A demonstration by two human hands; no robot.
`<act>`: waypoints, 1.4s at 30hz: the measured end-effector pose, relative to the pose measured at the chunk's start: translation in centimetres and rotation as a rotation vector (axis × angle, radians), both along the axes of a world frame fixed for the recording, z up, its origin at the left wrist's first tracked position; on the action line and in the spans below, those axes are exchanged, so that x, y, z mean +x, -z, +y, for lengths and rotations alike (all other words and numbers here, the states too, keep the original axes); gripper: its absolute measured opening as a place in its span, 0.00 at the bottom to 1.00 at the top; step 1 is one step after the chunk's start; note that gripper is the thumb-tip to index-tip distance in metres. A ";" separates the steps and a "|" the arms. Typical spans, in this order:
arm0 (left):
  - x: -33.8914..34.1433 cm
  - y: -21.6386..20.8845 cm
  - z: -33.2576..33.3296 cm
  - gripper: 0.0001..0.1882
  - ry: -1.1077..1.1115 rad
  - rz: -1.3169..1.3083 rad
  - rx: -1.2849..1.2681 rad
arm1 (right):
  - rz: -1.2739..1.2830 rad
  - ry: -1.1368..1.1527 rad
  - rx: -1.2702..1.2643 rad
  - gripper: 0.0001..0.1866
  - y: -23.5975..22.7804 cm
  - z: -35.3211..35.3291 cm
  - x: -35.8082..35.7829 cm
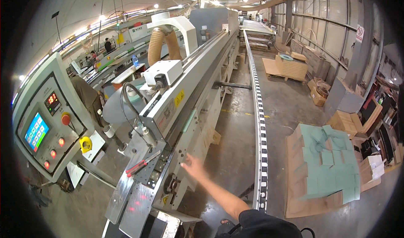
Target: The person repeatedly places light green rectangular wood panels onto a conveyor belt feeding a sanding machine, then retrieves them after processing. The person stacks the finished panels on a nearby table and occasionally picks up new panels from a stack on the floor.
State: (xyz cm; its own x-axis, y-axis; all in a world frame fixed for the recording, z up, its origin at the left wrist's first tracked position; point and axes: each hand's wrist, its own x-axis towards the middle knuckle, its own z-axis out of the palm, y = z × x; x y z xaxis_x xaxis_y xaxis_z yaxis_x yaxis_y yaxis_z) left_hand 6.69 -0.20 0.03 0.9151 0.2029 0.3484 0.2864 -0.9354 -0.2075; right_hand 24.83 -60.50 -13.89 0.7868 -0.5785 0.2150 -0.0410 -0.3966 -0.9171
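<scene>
My right hand reaches in from the lower right on a bare forearm below a black sleeve. Its fingers look apart, with nothing visible between them. It is beside the near end of a long machine, close to the machine's side; whether it touches the metal I cannot tell. To the hand's left, a red-handled tool lies on the metal bed. Below the hand is a dark round handwheel. A pale green strip shows along the machine's side, farther up. My left hand is out of view.
A control panel with lit screen and red buttons stands left, a yellow tape measure at its edge. A long roller rail runs along the right. Beyond it are stacked green panels, cardboard boxes and a pallet stack.
</scene>
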 end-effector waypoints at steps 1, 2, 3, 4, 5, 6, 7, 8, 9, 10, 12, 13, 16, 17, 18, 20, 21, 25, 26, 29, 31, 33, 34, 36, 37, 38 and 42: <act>-1.1 3.7 5.9 0.47 -0.072 0.089 -0.004 | 0.014 -0.033 0.014 0.39 -0.3 2.5 -1.2; -1.0 3.1 5.0 0.49 -0.090 0.199 -0.137 | 0.040 -0.030 0.009 0.37 0.2 3.3 -3.1; -0.9 2.4 4.0 0.51 -0.108 0.311 -0.267 | -0.037 -0.021 -0.025 0.35 2.0 4.2 -4.0; -1.4 0.7 2.6 0.53 -0.141 0.420 -0.388 | -0.021 -0.048 -0.025 0.34 2.4 5.3 -5.1; -2.1 -0.1 1.8 0.56 -0.160 0.419 -0.500 | -0.006 -0.078 -0.020 0.33 2.4 6.7 -6.2; -2.6 -0.3 2.0 0.56 -0.130 0.408 -0.515 | 0.010 -0.109 -0.015 0.33 2.4 8.1 -7.3; -3.4 -0.4 2.5 0.57 -0.111 0.392 -0.530 | 0.077 -0.155 0.015 0.30 1.0 9.7 -8.4; -3.5 -0.2 2.5 0.57 -0.071 0.379 -0.556 | 0.074 -0.153 -0.007 0.30 0.8 10.3 -9.1; -3.5 -0.1 2.5 0.56 -0.041 0.351 -0.568 | 0.071 -0.153 -0.028 0.29 0.8 11.0 -9.9; -3.5 0.1 2.6 0.56 -0.039 0.349 -0.552 | 0.064 -0.154 -0.051 0.29 0.6 11.6 -10.5; -3.5 0.6 3.1 0.55 -0.037 0.344 -0.518 | 0.074 -0.161 -0.091 0.28 0.3 12.6 -11.6; -3.3 1.4 3.8 0.55 -0.008 0.322 -0.534 | 0.077 -0.158 -0.111 0.28 0.2 12.8 -12.2; -2.8 3.6 6.7 0.54 0.062 0.270 -0.579 | 0.062 -0.160 -0.102 0.27 0.1 13.6 -13.2; -2.8 3.8 7.3 0.54 0.070 0.266 -0.601 | 0.072 -0.163 -0.102 0.27 -0.3 14.0 -13.7; -2.8 4.0 7.7 0.53 0.078 0.261 -0.623 | 0.083 -0.167 -0.102 0.26 -0.7 14.3 -14.0; -3.0 3.0 5.8 0.54 -0.004 0.230 -0.460 | 0.038 -0.152 -0.109 0.26 -0.1 14.1 -14.8; -3.1 2.7 5.1 0.55 -0.047 0.215 -0.378 | 0.018 -0.147 -0.112 0.26 0.4 14.0 -15.2; -2.6 3.8 4.1 0.64 0.009 0.490 -0.380 | -0.014 -0.130 -0.158 0.25 1.7 14.0 -15.9; -2.7 4.1 4.2 0.65 -0.003 0.483 -0.360 | -0.011 -0.136 -0.164 0.25 1.6 14.2 -16.1; -3.0 4.5 4.4 0.67 -0.022 0.494 -0.342 | -0.025 -0.152 -0.170 0.25 1.5 14.4 -16.5; -2.9 3.5 4.1 0.68 -0.031 0.527 -0.379 | -0.006 -0.147 -0.187 0.25 1.6 14.2 -16.6; -2.4 1.1 1.9 0.62 -0.050 0.531 -0.344 | 0.058 -0.144 -0.213 0.25 1.7 14.1 -16.6; -3.3 0.1 1.6 0.59 -0.102 0.542 -0.319 | 0.069 -0.170 -0.240 0.25 0.4 14.7 -17.1; -3.2 1.2 1.9 0.51 -0.105 0.309 -0.461 | 0.119 -0.190 -0.162 0.26 -2.1 14.4 -17.6; -2.4 3.3 3.5 0.57 -0.112 0.289 -0.464 | 0.087 -0.154 -0.152 0.26 -2.4 14.5 -17.4; -2.6 4.7 5.7 0.63 -0.119 0.268 -0.465 | 0.053 -0.161 -0.102 0.24 -2.6 14.9 -17.5; -2.8 0.9 4.9 0.59 0.108 0.107 -0.445 | -0.028 -0.140 -0.072 0.24 -1.6 14.4 -17.6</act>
